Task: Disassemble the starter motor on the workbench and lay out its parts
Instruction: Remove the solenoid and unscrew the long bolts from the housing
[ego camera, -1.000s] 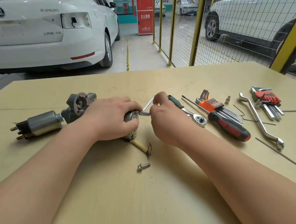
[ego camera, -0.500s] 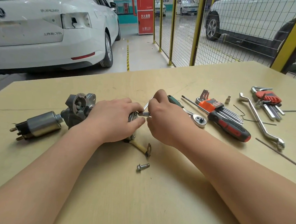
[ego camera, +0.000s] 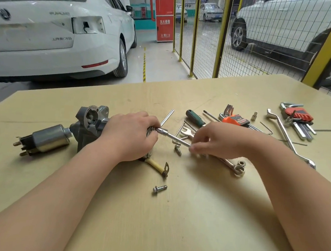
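Right hand has drawn away from the end of the starter motor since half a second ago and now sits well to the motor's right. That uncovers an open spanner and a small screw it hid before. Motor lies on its side on the workbench, left of centre, shiny cylinder pointing away to the left, position unchanged. Left hand grips the motor's right end, fingers curled over the top and thumb below. A rod runs from that end out to the right fingertips, which are curled down and appear to pinch its far end; tips are motion-blurred. A slim crossbar angles up and away from the rod where it meets the motor. Just in front of the motor, under the left wrist, a yellow-sleeved lead with a metal lug lies on the bench. A flanged bolt lies further in front of the motor, toward the person, untouched. Right of the motor, beyond the right hand: green-handled tool, orange hex key set, red hex key set. A ring spanner with a nut beside it sits under the right wrist. Behind the motor, past the bench edge: white car and mesh fence.
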Tool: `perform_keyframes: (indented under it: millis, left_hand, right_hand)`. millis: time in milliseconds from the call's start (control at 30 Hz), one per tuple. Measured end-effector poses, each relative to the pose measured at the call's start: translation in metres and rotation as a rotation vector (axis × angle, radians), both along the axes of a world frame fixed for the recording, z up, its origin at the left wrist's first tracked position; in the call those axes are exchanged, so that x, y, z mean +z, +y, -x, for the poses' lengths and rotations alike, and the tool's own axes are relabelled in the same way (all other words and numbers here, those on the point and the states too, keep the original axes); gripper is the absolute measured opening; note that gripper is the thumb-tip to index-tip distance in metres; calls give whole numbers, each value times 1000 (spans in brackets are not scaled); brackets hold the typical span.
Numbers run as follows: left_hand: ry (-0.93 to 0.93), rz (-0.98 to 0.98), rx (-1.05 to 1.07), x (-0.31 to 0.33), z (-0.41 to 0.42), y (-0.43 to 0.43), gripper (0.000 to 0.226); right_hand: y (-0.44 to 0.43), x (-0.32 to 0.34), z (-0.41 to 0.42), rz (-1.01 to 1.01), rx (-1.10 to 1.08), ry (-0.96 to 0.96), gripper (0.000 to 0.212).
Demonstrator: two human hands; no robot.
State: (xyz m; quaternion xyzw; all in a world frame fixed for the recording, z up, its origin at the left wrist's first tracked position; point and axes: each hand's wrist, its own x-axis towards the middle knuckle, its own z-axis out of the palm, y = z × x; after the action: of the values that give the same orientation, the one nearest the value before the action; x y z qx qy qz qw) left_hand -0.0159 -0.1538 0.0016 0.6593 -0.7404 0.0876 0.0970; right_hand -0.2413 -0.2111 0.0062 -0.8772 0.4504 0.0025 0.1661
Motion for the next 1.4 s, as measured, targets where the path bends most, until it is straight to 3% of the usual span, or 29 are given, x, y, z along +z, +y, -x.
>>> perform_keyframes:
  millis: [67,133,233,333,400,533,700,833,967,1100,1233,1400]
  left_hand:
    - [-1,-4,-1,-1,0,0,27]
    - [0,0,1,-1,0,0,27]
    - [-1,3,8,-1,0,0,26]
    - [-28,-7,0,-1,-1,-2,26]
    - [-25,-13,0,0,-1,-3,26]
    - [-29,-31,5,2,0,-1,25]
    - [36,-156,52,12,6,-9,22]
    - [-2,-240,8,14,13,-17,31]
    - [15,-178,-50,7,7,-10,24]
    - [43,-137,-27,6,9,-9,19]
    - [60,-94,-35,4,9,-7,12]
    - [72,-83,-20,4,9,-5,13]
  right_hand:
    - [0,-5,-3,59,36,72,16]
    - [-3,-9,-3,144,37,64,16]
    - [-10,-9,2,156,-34,-144,30]
    - [-11,-8,4,-192,-195,-569,44]
    - [-7,-13,1,-354,-255,-675,53]
    - [1,-22,-2,-336,-330,-664,51]
    - [5,-23,2,-143,-219,-577,47]
    - [5,-25,3,79,-131,-618,22]
    - [5,-27,1,392,-36,-476,24]
    - [5,-20,2,276,-54,-556,15]
    - [5,-17,5,14,-103,-362,46]
    - [7,-19,3,129,-109,-446,32]
